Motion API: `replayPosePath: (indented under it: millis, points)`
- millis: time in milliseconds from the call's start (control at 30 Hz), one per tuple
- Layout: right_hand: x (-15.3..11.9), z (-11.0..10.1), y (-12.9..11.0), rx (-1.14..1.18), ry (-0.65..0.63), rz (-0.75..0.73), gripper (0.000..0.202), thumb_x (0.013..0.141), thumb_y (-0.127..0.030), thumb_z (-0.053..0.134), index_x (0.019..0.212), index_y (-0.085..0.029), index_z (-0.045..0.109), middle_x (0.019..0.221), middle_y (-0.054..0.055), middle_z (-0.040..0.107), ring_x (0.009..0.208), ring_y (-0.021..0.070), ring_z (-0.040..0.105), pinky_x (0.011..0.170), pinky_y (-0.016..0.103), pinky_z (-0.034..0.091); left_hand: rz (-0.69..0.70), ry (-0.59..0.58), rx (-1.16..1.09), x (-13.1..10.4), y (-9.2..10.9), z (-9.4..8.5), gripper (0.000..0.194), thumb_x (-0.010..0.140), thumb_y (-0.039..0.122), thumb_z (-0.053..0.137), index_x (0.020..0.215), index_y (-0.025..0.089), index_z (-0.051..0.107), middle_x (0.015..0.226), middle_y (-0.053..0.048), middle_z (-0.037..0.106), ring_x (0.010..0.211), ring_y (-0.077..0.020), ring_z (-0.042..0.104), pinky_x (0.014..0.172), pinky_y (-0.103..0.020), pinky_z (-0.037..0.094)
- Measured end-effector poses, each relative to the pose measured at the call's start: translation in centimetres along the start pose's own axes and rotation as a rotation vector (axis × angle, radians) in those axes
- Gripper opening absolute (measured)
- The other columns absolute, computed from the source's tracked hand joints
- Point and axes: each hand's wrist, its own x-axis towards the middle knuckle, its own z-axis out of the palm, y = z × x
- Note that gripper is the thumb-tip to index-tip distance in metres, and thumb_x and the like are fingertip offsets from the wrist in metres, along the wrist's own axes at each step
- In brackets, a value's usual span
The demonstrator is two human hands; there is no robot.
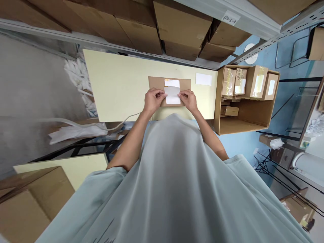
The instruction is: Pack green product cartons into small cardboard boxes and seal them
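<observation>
A flat brown cardboard piece [156,83], perhaps a box or mailer, lies on the pale yellow table [121,84] in front of me. Over its middle is a white label [172,97], with another white and orange strip showing at its upper end. My left hand [153,100] pinches the label's left edge between thumb and fingers. The right edge is pinched the same way by my right hand [189,100]. Whether the label's lower part touches the cardboard, I cannot tell. A separate white paper slip [203,79] lies on the table to the right.
At the table's right end stands an open carton [245,126] holding several small taped boxes [258,82]. Behind the table runs a shelf [227,17] of large cartons [182,25]. A white cable [118,125] crosses the table's front edge. A big box [40,195] sits lower left.
</observation>
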Motion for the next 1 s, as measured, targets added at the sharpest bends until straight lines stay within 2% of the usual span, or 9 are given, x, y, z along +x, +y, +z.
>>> replayPosePath:
  millis: [233,400,567,767,867,1000]
  points:
    - [0.6,0.5,0.5,-0.102,-0.012,0.000,0.019,0.110,-0.036,0.073,0.108,-0.025,0.088,0.111,0.007,0.081,0.113,0.0273,0.069,0.115,0.044,0.055,0.058,-0.027,0.122,0.2,-0.2,0.0,0.005,0.092,0.026,0.081,0.097,0.025,0.079,0.103,-0.008,0.077,0.101,-0.0291,0.070,0.107,-0.048,0.056]
    - [1.4,1.1,0.3,-0.264,-0.021,0.003,0.013,0.109,-0.031,0.075,0.114,-0.024,0.085,0.112,0.008,0.080,0.117,0.0305,0.070,0.115,0.045,0.055,0.082,-0.050,0.219,0.6,-0.4,0.5,0.020,0.088,0.027,0.090,0.099,0.027,0.072,0.103,-0.008,0.073,0.108,-0.0329,0.067,0.113,-0.051,0.053]
    - [1.6,1.6,-0.2,-0.388,-0.038,0.021,0.017,0.107,-0.036,0.082,0.118,-0.023,0.079,0.113,0.010,0.078,0.120,0.0332,0.070,0.112,0.047,0.055,0.089,-0.019,0.267,0.5,-0.6,1.2,0.035,0.082,0.031,0.098,0.101,0.027,0.069,0.103,-0.009,0.069,0.108,-0.0343,0.064,0.112,-0.051,0.052]
    - [1.5,2.0,-0.4,-0.437,-0.018,0.021,0.026,0.108,-0.045,0.083,0.117,-0.022,0.074,0.118,0.013,0.079,0.125,0.0354,0.070,0.112,0.049,0.054,0.077,0.017,0.272,0.4,-0.5,1.6,0.027,0.089,0.032,0.091,0.100,0.028,0.067,0.101,-0.009,0.068,0.109,-0.0351,0.064,0.109,-0.051,0.052]
    - [1.9,2.2,-0.3,-0.424,-0.005,0.029,0.026,0.112,-0.046,0.077,0.117,-0.021,0.072,0.117,0.014,0.081,0.125,0.0347,0.071,0.114,0.049,0.054,0.051,0.036,0.282,0.7,-0.3,1.8,0.023,0.094,0.035,0.086,0.095,0.029,0.065,0.097,-0.008,0.067,0.106,-0.0348,0.064,0.106,-0.050,0.052]
    - [2.6,2.2,-0.2,-0.397,-0.010,0.020,0.033,0.122,-0.049,0.057,0.115,-0.020,0.071,0.117,0.016,0.082,0.120,0.0347,0.073,0.116,0.052,0.054,0.016,0.077,0.290,1.2,0.1,2.2,0.023,0.098,0.040,0.080,0.088,0.029,0.063,0.091,-0.008,0.067,0.103,-0.0350,0.064,0.101,-0.050,0.052]
